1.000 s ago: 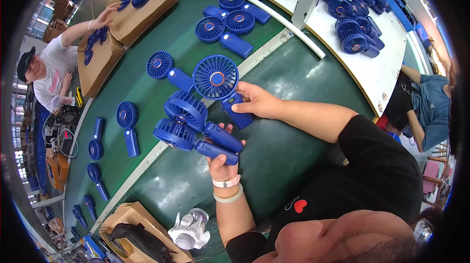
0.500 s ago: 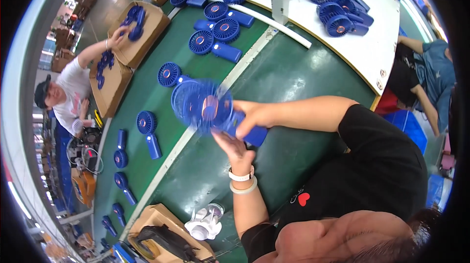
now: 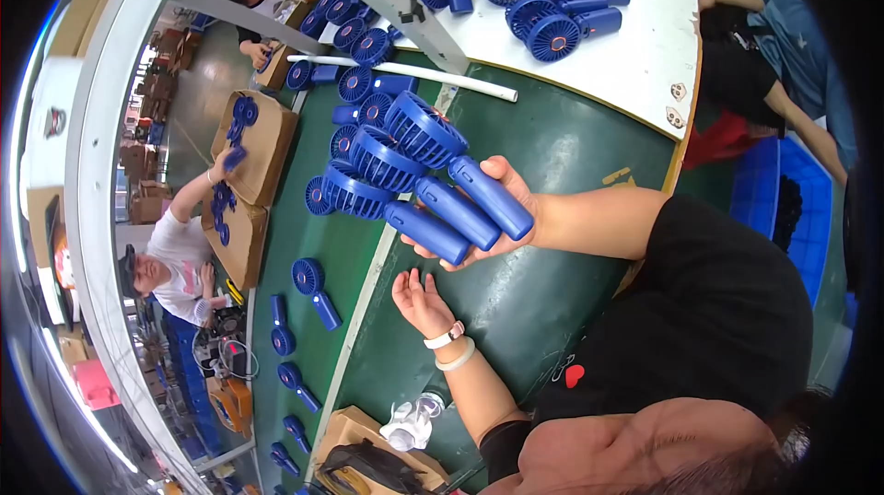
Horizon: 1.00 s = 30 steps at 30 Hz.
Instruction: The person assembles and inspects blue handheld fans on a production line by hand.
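Observation:
Three blue handheld fans (image 3: 458,212) lie side by side in my right hand (image 3: 516,191), their round caged heads pointing up and left. My fingers wrap under the handles, and the thumb rests along the edge of the nearest one. Below them, my left hand (image 3: 424,306) is apart from the fans, empty, its fingers loosely curled and spread. It wears a white wristband and a pale bangle. More blue fans (image 3: 318,288) lie on the green table (image 3: 497,311), some partly hidden behind the held ones.
Many fans are heaped on a white tabletop (image 3: 626,62) at the far right. A white rod (image 3: 442,76) lies near a metal post. At the front are an open carton (image 3: 350,430) and a clear cup with white wrapping (image 3: 410,426). Across the table, a person reaches into a cardboard box (image 3: 267,145).
My right hand has turned the fans so all three handles show side by side. My left hand has come away from beneath them. The whole view has shifted.

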{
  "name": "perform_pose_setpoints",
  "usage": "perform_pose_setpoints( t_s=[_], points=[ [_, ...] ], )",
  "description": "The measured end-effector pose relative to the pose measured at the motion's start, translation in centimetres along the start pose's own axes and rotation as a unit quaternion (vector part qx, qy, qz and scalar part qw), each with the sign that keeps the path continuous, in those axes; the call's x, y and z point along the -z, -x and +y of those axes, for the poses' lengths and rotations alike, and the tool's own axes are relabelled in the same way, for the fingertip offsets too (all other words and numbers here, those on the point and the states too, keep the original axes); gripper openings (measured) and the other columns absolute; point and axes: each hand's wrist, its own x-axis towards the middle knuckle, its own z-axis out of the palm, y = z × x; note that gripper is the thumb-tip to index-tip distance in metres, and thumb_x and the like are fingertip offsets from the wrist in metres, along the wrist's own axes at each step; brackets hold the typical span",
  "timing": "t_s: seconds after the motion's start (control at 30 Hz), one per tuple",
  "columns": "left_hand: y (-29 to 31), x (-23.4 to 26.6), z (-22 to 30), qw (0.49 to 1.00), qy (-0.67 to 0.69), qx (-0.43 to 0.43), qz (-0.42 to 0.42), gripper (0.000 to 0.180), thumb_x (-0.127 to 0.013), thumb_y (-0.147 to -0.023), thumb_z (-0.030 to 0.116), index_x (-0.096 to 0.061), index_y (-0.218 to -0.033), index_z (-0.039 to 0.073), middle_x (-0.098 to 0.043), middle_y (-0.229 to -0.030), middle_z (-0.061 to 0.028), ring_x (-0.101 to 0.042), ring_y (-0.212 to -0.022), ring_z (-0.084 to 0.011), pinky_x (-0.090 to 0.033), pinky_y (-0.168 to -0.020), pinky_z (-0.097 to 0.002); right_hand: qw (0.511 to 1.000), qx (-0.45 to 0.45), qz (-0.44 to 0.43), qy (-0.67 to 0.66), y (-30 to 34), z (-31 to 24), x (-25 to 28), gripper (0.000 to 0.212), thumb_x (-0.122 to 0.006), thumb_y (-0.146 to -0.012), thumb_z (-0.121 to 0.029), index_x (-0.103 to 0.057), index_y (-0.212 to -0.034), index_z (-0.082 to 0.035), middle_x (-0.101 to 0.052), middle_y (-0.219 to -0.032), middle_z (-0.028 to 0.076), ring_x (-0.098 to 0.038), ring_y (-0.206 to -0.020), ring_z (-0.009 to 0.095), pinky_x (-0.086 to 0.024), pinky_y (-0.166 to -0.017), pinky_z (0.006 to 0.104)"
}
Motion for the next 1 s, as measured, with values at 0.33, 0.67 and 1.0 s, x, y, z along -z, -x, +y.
perform_pose_setpoints(
  t_s=[0.33, 0.67, 1.0],
  points=[
    [-6.7, -5.2, -0.8, 0.803, -0.551, -0.163, -0.158, 0.038, -0.061, -0.078, 0.006, -0.051, -0.115, 0.003, -0.051, -0.112, -0.0172, -0.054, -0.097, -0.0262, -0.043, -0.086, -0.0370, 0.880, 0.050, 0.203, 0.428, 10.3, -7.4, -6.1, 0.082, -0.072, -0.059, -0.029, -0.039, -0.127, 0.003, -0.056, -0.112, 0.022, -0.060, -0.096, 0.027, -0.049, -0.083, 0.0363],
    [-15.2, -10.1, -2.9, 0.624, -0.778, -0.068, 0.008, 0.028, -0.055, -0.083, 0.042, -0.061, -0.103, 0.022, -0.032, -0.130, -0.0322, -0.040, -0.115, -0.0467, -0.037, -0.093, -0.0506, 0.609, 0.389, 0.457, 0.519, 16.2, -19.2, -13.0, 0.043, -0.065, -0.079, -0.033, -0.053, -0.106, -0.002, -0.061, -0.091, 0.008, -0.062, -0.079, 0.018, -0.053, -0.070, 0.0314],
    [-11.2, -1.4, 2.1, 0.981, -0.178, 0.005, 0.078, 0.030, -0.050, -0.083, -0.001, -0.041, -0.108, 0.011, -0.049, -0.079, -0.0052, -0.056, -0.065, -0.0132, -0.047, -0.053, -0.0256, 0.628, 0.395, 0.561, 0.367, 7.6, -32.7, -14.9, 0.044, -0.066, -0.077, -0.032, -0.055, -0.117, -0.016, -0.060, -0.109, 0.001, -0.051, -0.105, 0.017, -0.031, -0.095, 0.0416]
  ],
)
